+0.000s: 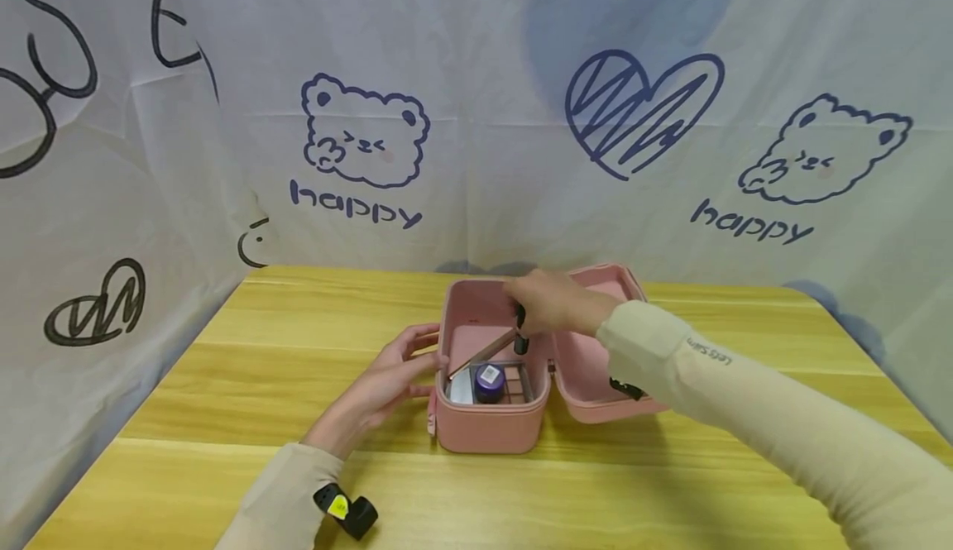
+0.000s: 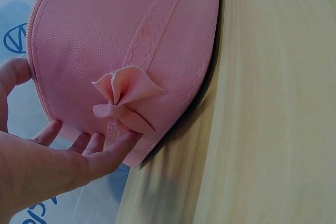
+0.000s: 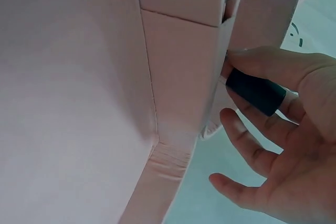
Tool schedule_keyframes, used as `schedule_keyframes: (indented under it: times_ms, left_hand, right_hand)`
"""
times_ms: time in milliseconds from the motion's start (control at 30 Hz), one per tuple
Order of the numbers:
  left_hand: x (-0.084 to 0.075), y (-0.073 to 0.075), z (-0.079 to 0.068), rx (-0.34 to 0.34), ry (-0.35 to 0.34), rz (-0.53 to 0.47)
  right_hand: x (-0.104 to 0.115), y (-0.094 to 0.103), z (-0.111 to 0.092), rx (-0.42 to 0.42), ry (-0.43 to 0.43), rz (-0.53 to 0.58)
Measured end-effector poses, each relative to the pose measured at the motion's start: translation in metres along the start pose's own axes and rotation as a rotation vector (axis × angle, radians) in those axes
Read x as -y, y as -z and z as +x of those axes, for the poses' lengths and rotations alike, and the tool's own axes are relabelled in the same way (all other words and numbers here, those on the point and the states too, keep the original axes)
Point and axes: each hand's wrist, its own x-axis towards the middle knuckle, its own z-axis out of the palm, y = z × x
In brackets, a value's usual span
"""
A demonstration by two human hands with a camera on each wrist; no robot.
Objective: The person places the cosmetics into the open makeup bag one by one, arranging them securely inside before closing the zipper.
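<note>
A white cloth backdrop (image 1: pixel 476 45), printed with cartoon bears, hearts and the word "happy", enclosed the far side of the scene. Before it lay a wood-grain table (image 1: pixel 223 385), on whose surface rested the pink cosmetic case (image 1: pixel 487 432). The case stood upright near the middle, its opening uppermost, so that its contents were within reach from above. Its lid (image 1: pixel 591 368) was folded back to the right about the hinge, leaving the mouth unobstructed. The left hand (image 1: pixel 390 376) lay along the case's left outer side, fingers spread and slightly bent, tips resting against the wall beside a pink bow (image 2: pixel 126 98); it had hold of nothing and appeared to steady the case. The right hand (image 1: pixel 551 298) reached across the lid to the case's hinge side, thumb and forefinger closed on a small black tube (image 3: pixel 255 92), the other fingers held apart, a grip probably suited to so slender an object. Inside, an eyeshadow palette (image 1: pixel 516 386) lay flat at the near end, with a pale panel, perhaps its mirror, at its left. A slim brown pencil (image 1: pixel 482 355) slanted behind it, and a purple-lidded jar (image 1: pixel 489 381) sat over its middle. The tube hung nearly vertical over the interior; whether its lower end touched anything could not be told.
</note>
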Motion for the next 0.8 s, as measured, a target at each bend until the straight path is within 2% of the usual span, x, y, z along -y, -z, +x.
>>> schedule_keyframes:
  times_ms: [533, 800]
  left_hand:
    - [0.0015, 0.0010, 0.0006, 0.010, -0.015, 0.003]
    - [0.0017, 0.0009, 0.0004, 0.006, -0.015, 0.005]
  right_hand:
    - [0.0029, -0.0033, 0.0005, 0.028, -0.011, -0.134]
    - [0.0033, -0.0009, -0.0035, 0.030, -0.001, -0.137]
